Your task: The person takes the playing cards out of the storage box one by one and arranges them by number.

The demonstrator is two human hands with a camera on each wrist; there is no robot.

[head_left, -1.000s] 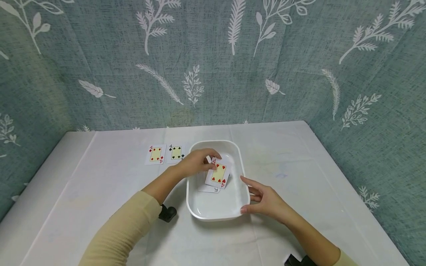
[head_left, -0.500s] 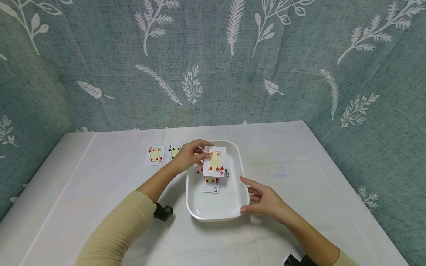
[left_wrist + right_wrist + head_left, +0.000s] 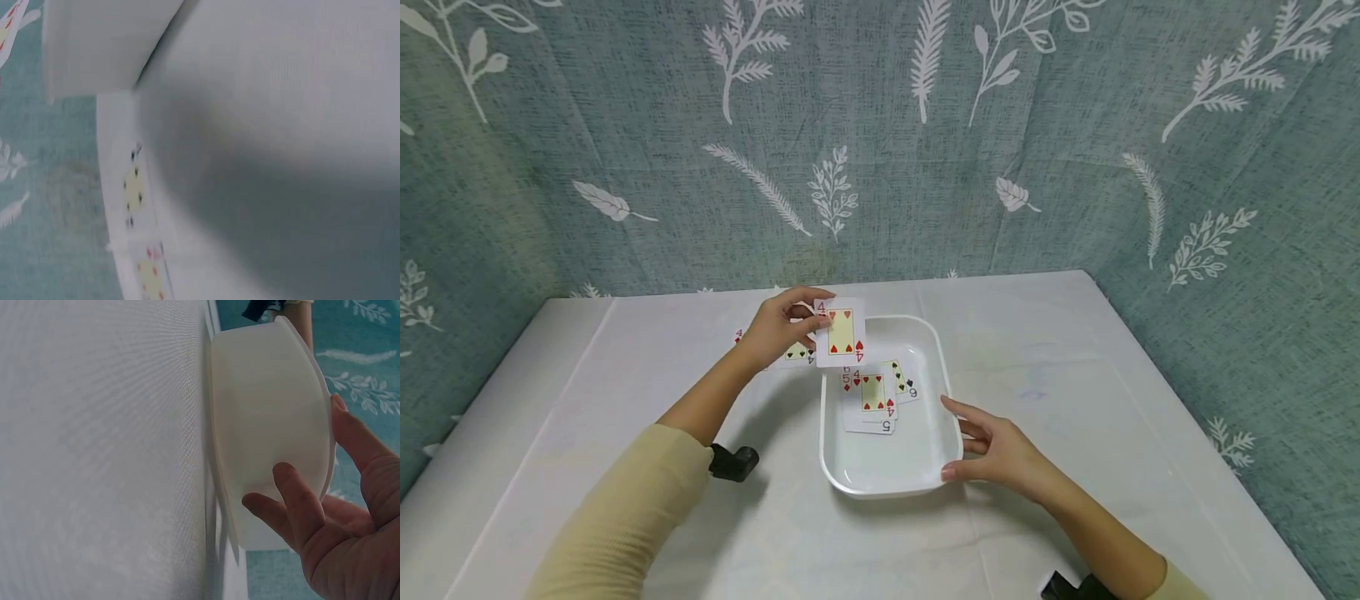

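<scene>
My left hand (image 3: 799, 330) pinches a four of hearts (image 3: 841, 333) by its left edge and holds it face up in the air above the far left corner of the white tray (image 3: 886, 490). Several playing cards (image 3: 872, 398) lie face up inside the tray. On the tray's near right rim rests my right hand (image 3: 979, 447), thumb on the rim and fingers along the side. In the right wrist view that right hand (image 3: 325, 506) grips the tray's outer wall (image 3: 269, 425). Behind the left hand, a four of clubs (image 3: 796, 355) and a four of diamonds (image 3: 739, 336) are partly hidden.
A white cloth (image 3: 1075, 375) covers the table, and a leaf-patterned curtain (image 3: 880, 150) hangs close behind and at both sides. The left wrist view is blurred; it shows two table cards (image 3: 133, 187) near the table's back edge.
My left hand has lifted the four of hearts out of the tray and carried it up and to the left. More cards in the tray are uncovered. The right hand has stayed put.
</scene>
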